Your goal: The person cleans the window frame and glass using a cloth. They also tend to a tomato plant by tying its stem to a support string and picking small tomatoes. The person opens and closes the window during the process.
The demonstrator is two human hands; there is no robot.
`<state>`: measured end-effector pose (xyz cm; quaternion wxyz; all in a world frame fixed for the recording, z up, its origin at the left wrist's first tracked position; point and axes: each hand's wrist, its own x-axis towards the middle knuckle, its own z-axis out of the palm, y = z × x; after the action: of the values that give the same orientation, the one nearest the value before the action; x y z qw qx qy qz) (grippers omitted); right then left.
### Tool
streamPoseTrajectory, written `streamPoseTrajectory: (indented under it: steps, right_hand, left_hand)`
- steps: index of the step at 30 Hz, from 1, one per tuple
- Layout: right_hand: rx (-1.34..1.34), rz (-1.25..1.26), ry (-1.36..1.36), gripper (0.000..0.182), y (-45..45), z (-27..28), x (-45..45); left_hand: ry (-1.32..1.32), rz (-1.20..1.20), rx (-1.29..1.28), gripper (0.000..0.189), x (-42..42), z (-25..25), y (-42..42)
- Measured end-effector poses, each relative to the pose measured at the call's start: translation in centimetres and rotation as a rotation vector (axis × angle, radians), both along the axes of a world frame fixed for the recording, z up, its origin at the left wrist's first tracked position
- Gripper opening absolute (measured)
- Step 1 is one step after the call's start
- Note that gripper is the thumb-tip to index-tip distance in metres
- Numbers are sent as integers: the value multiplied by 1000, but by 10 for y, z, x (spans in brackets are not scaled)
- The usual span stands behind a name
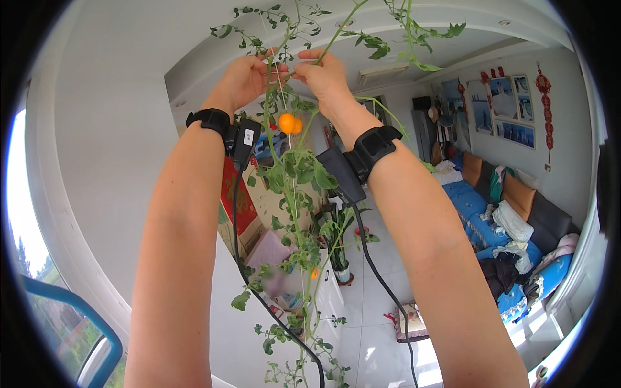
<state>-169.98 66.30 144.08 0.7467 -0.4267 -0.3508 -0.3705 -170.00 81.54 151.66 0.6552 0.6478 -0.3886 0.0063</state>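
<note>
Both my hands are raised to a tall tomato vine (297,233) that runs alongside a thin white string (293,186). My right hand (326,77) pinches a green side stem (335,36) between thumb and fingers; the stem slants up to the right. On the other side, my left hand (245,81) is at the main stem, its fingers partly behind stem and string. Whether it grips them I cannot tell. Just below the hands hang two orange tomatoes (286,123), one partly hidden by the other. Lower down, another orange fruit (315,273) shows among the leaves.
Black wrist straps with boxes trail a left cable (236,203) and a right cable (371,257) past the vine. A white wall (116,145) rises at left above a blue-framed object (109,334). A potted plant (342,264) and a cluttered sofa (465,203) stand beyond.
</note>
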Motion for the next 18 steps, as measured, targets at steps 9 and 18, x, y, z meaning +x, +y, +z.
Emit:
streamPoseTrajectory:
  steps: [9, 18]
  right_hand:
    - [-366, -339, -177, 49, -13, 4, 25]
    - [-771, -335, 76, 76, -54, -3, 28]
  left_hand:
    - [-209, 410, -64, 21, 19, -3, -10]
    - [-203, 424, 9, 28, 13, 4, 0]
